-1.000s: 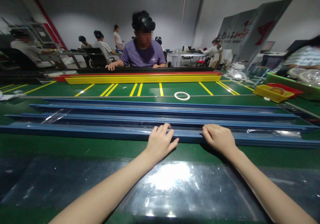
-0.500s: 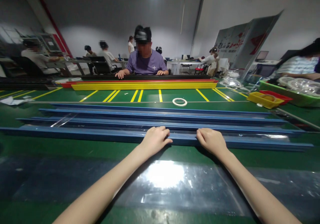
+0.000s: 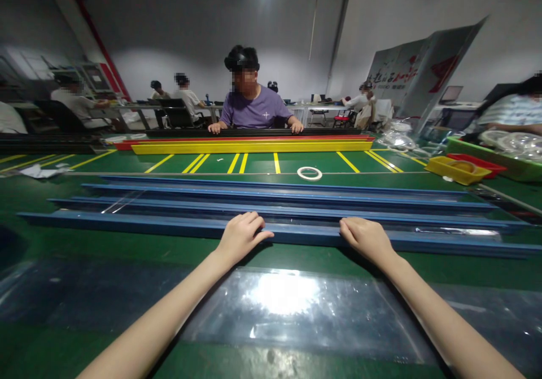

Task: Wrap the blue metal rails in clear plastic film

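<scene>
Long blue strips with a channel-like profile lie side by side across the green table, with clear film between them. My left hand curls its fingers over the nearest blue strip, thumb along its front side. Farther right, my right hand is closed over the same strip, its fingertips hidden behind the edge. Between my forearms and under them, a wide sheet of clear plastic film lies flat and reflects the ceiling light.
Beyond the strips sits a white tape ring. Yellow strips and red ones lie farther back, where a co-worker rests both hands. At right are a yellow tray, a red tray and a green bin. Crumpled paper lies left.
My left hand has slid left along the nearest blue strip, widening the gap between my hands. My right hand stays closed on it. The co-worker's head has turned and their hands have shifted.
</scene>
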Tool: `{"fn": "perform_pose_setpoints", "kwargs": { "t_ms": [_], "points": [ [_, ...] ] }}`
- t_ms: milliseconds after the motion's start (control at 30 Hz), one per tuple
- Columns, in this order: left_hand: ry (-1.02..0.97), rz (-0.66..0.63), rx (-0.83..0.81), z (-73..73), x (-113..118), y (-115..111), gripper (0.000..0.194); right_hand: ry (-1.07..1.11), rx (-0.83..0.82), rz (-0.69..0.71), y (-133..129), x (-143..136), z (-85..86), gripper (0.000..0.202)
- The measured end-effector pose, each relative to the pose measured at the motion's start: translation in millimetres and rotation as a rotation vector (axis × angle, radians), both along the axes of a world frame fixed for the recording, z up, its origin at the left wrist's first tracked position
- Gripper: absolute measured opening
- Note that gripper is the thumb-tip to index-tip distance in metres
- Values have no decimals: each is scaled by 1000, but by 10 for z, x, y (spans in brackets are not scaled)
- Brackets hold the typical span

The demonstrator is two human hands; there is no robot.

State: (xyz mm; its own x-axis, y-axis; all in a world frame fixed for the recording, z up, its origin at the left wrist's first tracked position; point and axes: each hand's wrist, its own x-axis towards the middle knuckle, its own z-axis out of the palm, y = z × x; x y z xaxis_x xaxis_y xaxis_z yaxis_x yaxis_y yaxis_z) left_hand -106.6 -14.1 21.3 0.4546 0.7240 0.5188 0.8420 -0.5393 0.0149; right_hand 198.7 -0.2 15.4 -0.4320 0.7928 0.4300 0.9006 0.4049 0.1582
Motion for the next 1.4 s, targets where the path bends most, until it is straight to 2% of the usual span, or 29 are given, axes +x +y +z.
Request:
{"fn": "perform_pose_setpoints", "kwargs": {
  "t_ms": [200,500,600,700,800,900,1067,1400],
  "points": [
    [-24,14,135,-148,37,-9,34,-25,-91,-60,16,-33,60,42],
    [-12,37,174,-169,46,-1,36,-100,-236,-149,12,-160,212,44],
    [-7,42,183,-171,47,-1,37,-85,-169,-95,3,-363,255,40],
    [-6,44,188,-170,48,-3,37,-53,-85,10,-13,-689,248,38],
    [-9,46,193,-175,48,0,37,-6,27,72,-25,-1033,185,39],
    [-3,43,205,-186,43,8,37,33,85,155,-10,-1255,94,42],
    [-13,18,205,-196,31,18,36,48,155,191,46,-1299,9,43],
    [-22,2,201,-203,11,13,33,-11,403,261,96,-1188,14,36]
  ]
}}
